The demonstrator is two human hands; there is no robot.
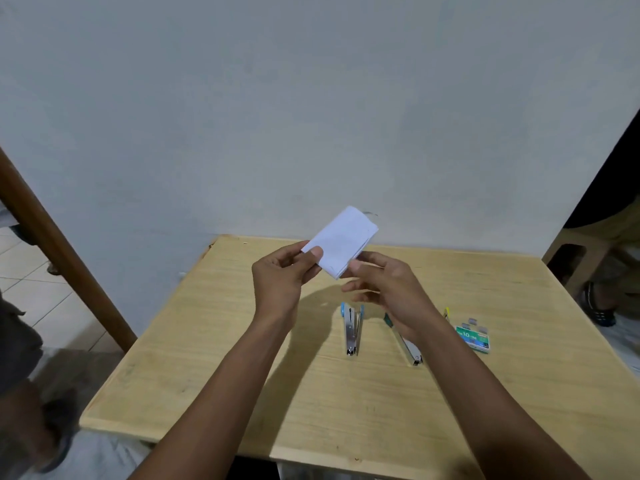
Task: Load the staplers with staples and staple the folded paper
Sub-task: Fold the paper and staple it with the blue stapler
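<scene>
Above the table's (194, 341) far edge, the left hand (280, 275) pinches the folded paper (341, 240) by its lower corner, thumb on top, while the right hand (388, 289), fingers loosely curled, grips its near edge. The blue stapler (352, 329), green stapler (408, 348) and staple box (472, 337) lie untouched toward the right edge, so loading looks yet to begin; next, set the paper down and open a stapler.

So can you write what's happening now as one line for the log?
left hand: holds folded paper | right hand: at paper's edge | blue stapler, green stapler, staple box: on table
</scene>
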